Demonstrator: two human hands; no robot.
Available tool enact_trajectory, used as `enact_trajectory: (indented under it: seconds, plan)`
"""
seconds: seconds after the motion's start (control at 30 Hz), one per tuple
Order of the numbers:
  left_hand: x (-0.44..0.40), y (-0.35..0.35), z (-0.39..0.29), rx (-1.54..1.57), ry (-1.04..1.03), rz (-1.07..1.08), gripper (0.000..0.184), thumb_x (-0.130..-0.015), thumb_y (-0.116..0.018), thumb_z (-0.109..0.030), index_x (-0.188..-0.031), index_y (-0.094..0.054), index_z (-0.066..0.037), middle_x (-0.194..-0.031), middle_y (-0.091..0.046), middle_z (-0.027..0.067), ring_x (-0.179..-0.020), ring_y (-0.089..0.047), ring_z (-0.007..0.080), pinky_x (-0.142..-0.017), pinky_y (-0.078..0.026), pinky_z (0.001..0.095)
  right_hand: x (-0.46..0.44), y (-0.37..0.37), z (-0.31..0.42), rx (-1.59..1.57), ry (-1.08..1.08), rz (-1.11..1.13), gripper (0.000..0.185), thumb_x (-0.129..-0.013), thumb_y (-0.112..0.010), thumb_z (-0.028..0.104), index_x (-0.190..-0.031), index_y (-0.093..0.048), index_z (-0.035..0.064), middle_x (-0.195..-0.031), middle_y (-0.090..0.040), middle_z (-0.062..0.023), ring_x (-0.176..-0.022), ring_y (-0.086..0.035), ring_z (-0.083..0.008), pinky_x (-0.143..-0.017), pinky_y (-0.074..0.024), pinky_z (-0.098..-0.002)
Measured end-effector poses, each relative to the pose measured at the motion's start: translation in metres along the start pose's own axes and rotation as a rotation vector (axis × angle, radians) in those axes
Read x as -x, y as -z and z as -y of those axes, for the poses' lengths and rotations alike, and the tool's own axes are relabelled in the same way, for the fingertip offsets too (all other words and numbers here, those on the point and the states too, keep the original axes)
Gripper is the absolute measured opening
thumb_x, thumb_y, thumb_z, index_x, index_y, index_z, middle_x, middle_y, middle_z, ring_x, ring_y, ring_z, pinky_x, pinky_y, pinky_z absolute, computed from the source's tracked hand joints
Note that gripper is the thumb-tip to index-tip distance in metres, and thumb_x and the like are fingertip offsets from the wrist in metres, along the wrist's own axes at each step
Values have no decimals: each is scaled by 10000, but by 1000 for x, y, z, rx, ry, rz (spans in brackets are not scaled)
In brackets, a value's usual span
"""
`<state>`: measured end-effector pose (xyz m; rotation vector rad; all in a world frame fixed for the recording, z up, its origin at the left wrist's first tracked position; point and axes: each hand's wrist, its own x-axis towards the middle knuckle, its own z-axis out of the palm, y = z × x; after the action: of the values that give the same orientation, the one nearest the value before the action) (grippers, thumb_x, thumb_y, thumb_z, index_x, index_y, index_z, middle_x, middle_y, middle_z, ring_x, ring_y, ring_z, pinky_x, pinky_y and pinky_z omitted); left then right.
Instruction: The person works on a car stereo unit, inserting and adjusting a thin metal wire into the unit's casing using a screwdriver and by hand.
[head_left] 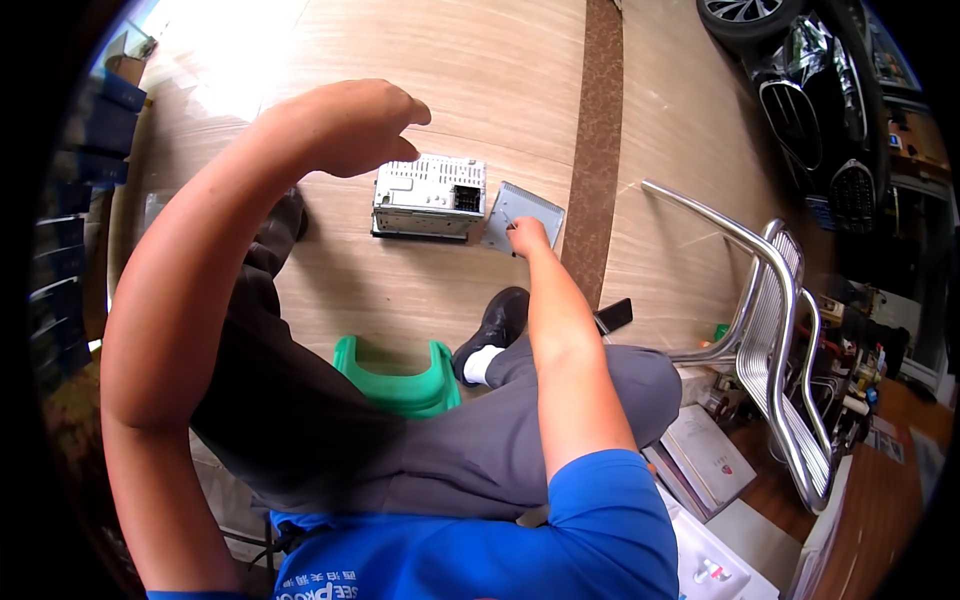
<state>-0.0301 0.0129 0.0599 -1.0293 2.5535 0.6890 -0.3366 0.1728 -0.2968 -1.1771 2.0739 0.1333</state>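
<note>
A silver metal car stereo unit (425, 198), with vent slots and a black connector socket, rests on the tiled floor in front of me. Above its far left corner hovers my left hand (368, 122), fingers stretched out and apart, apparently holding nothing. To the unit's right lies a flat grey metal cover plate (540, 208) with a row of small holes along its far edge. My right hand (530, 238) is over the plate's near side, fingers pinched together. Something small and dark shows at the fingertips, too small to name.
A green plastic stool (405, 390) stands between my legs, near my black shoe (505, 318). A black phone (615, 317) is by my right knee. To the right are a chrome metal bench (785, 330), books (712, 455) and a dark car (815, 110). Blue boxes (100, 125) line the left.
</note>
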Motion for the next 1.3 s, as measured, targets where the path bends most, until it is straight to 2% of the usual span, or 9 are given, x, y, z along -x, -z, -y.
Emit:
enact_trajectory:
  seconds: [0.07,0.13,0.33,0.53,0.87,1.03,1.3]
  plan:
    - [-4,2,-1,-23,31,47,409,-920,-634,-221,-1265,-587,-7,-1111,-669,201,-1068,-624,367,-906,-499,432,-7,-11,1,-27,2,-25,200,-814,-640,206,-942,-733,83,-939,-702,-180,-898,-679,-334,-821,-532,-406]
    - [-6,-1,1,-26,19,24,407,-921,-634,-219,-1266,-587,-8,-1109,-670,201,-1067,-624,367,-909,-498,431,-12,-19,0,-23,-33,-178,182,-820,-641,193,-919,-729,68,-934,-702,-183,-907,-680,-330,-813,-532,-406]
    - [-12,-9,10,-9,-12,-1,403,-916,-641,-208,-1262,-588,-8,-1100,-672,198,-1068,-624,363,-919,-495,434,-22,-21,-26,-165,-102,-296,175,-826,-660,181,-926,-721,51,-937,-707,-177,-912,-681,-323,-813,-527,-398]
    - [-13,-14,9,-29,-70,1,376,-907,-648,-192,-1226,-595,0,-1058,-678,201,-1046,-630,360,-911,-496,435,-27,-32,-30,-206,-93,-265,185,-810,-699,182,-942,-718,55,-934,-708,-172,-896,-682,-317,-805,-526,-395]
    - [-15,-17,4,2,-72,17,374,-889,-666,-190,-1205,-606,2,-1000,-687,200,-1008,-644,359,-899,-499,434,-25,-33,-6,-146,-69,-322,173,-824,-675,188,-947,-714,72,-935,-702,-174,-909,-670,-333,-821,-527,-419]
    - [-16,-17,1,-1,-71,14,370,-892,-662,-187,-1209,-609,-3,-1000,-689,201,-997,-648,358,-894,-501,436,-22,-31,5,-49,-112,-285,182,-848,-681,213,-983,-689,92,-1030,-679,-173,-978,-648,-351,-841,-522,-446]
    - [-19,-19,3,9,-70,18,359,-895,-657,-177,-1205,-612,-3,-1014,-688,201,-1001,-647,357,-897,-499,433,-28,-39,10,-6,-125,-308,162,-881,-646,196,-964,-670,59,-1047,-671,-183,-987,-646,-357,-847,-527,-456]
